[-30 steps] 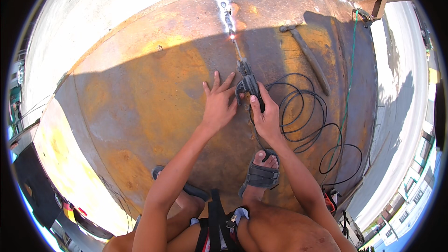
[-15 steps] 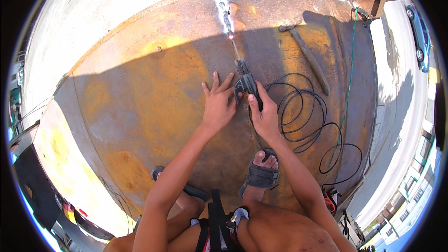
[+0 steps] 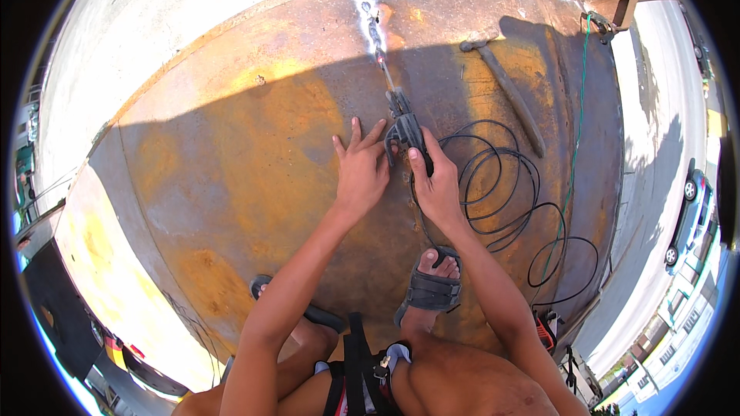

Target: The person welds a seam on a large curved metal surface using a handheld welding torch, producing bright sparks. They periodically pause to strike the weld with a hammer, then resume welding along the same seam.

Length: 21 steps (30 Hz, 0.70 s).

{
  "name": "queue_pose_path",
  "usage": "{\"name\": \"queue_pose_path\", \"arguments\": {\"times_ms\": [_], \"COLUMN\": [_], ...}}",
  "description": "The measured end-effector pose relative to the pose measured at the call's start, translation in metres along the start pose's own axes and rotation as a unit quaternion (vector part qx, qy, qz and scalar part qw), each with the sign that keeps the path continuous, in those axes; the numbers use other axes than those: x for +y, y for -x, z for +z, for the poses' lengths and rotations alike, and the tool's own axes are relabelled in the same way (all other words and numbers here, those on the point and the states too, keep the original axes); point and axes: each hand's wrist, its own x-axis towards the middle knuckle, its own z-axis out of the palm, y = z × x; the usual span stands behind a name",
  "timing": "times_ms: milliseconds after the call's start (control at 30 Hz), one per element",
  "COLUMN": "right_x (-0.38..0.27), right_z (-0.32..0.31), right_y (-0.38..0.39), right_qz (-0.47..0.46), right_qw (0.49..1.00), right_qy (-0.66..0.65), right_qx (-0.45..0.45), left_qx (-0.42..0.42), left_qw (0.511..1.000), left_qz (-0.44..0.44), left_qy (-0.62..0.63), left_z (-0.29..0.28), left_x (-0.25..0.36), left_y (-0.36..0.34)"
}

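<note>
My right hand (image 3: 433, 185) is closed around a black electrode holder (image 3: 405, 127), whose thin rod (image 3: 388, 75) points at a white-edged line of dark weld beads (image 3: 367, 9) on a rusty steel plate (image 3: 231, 146). My left hand (image 3: 362, 162) lies with fingers spread on the plate beside the holder, its thumb side partly hidden near the holder. A long hammer (image 3: 505, 85) lies to the right of the rod. Loops of black cable (image 3: 505, 219) lie right of my right hand.
My sandalled foot (image 3: 428, 285) stands on the plate behind the holder. A green cord (image 3: 578, 123) and a steel bracket (image 3: 617, 8) are at the right. Pale pavement (image 3: 154, 15) lies beyond the curved edge, and a blue car (image 3: 686, 223) is on the road at right.
The holder and rod tip have edged slightly forward along the weld line, with both hands shifting slightly. The glow at the tip has dimmed. A car has appeared and moved along the road at right.
</note>
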Motion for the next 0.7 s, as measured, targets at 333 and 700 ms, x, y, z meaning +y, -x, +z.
{"name": "queue_pose_path", "arguments": {"times_ms": [333, 700], "right_x": [0.0041, 0.0039], "right_z": [0.0004, -0.0006], "right_y": [-0.0018, -0.0025], "right_qz": [-0.005, 0.01], "right_qw": [1.0, 1.0], "right_qy": [0.004, 0.0], "right_qx": [-0.002, -0.011], "left_qx": [0.004, 0.005], "left_qw": [1.0, 1.0], "left_qz": [-0.003, -0.002], "left_qy": [-0.004, 0.004], "left_z": [0.0027, 0.0005], "left_x": [-0.0007, 0.0018], "left_y": [-0.0009, -0.0005]}}
